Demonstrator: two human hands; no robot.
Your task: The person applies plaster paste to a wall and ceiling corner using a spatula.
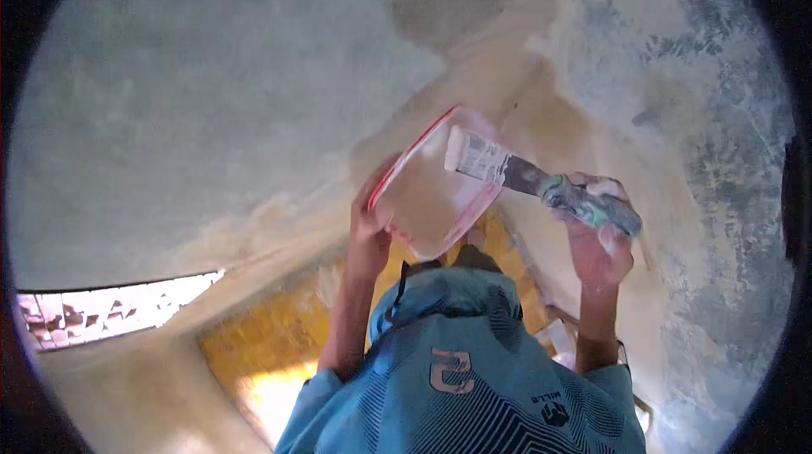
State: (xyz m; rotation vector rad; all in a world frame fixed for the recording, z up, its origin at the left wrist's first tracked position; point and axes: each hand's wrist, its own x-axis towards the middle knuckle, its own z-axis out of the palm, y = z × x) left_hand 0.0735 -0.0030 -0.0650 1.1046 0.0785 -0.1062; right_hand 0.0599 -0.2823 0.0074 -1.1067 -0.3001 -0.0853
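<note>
A white container (431,188) with a red rim is tilted toward the camera, and a smooth pale brownish mass shows inside it. My left hand (373,221) grips its left side, fingers wrapped round behind the wall. A scraper (520,173) with a flat metal blade lies across the container's right edge. Whitish paste coats the blade and its tip, which is over the opening. My right hand (599,230) is closed round the scraper's smeared black-and-green handle, and pale residue marks the fingers.
Walls with grey and beige patches (211,99) meet in a corner ahead; the right wall (710,158) is mottled blue-grey. A barred opening (118,310) is at the lower left. Yellowish floor (271,336) lies below, with partly hidden objects (558,340) by the right wall.
</note>
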